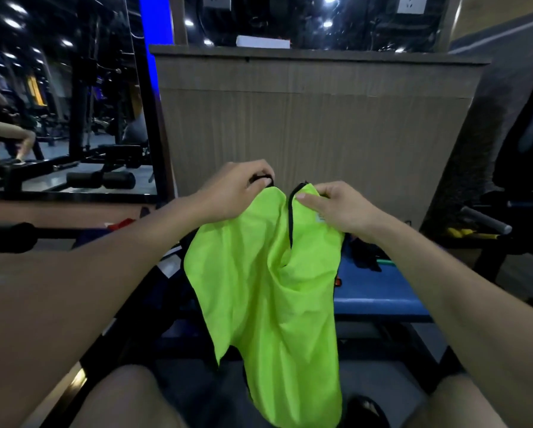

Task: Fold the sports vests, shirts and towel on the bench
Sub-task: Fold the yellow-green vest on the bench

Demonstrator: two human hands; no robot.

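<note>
Your left hand [231, 188] pinches the black-trimmed top edge of a neon green sports vest [265, 291], fingers curled over the strap. Your right hand [336, 208] grasps the other shoulder of the same vest, thumb pressed on the front of the fabric. The vest is held up in the air between your hands, above the blue padded table [379, 291], and hangs down in loose folds past your knees. A black-edged neck opening runs down between the two gripped shoulders.

A small pale label [321, 218] sits on the vest just under your right thumb; its writing is too small to read.

On the table behind the vest lie a dark garment [364, 254] to the right and a piece of red cloth [121, 225] to the left, partly hidden by your left forearm. A white box [262, 42] rests on the wooden counter [317, 118] beyond; no lettering on it can be read.
</note>
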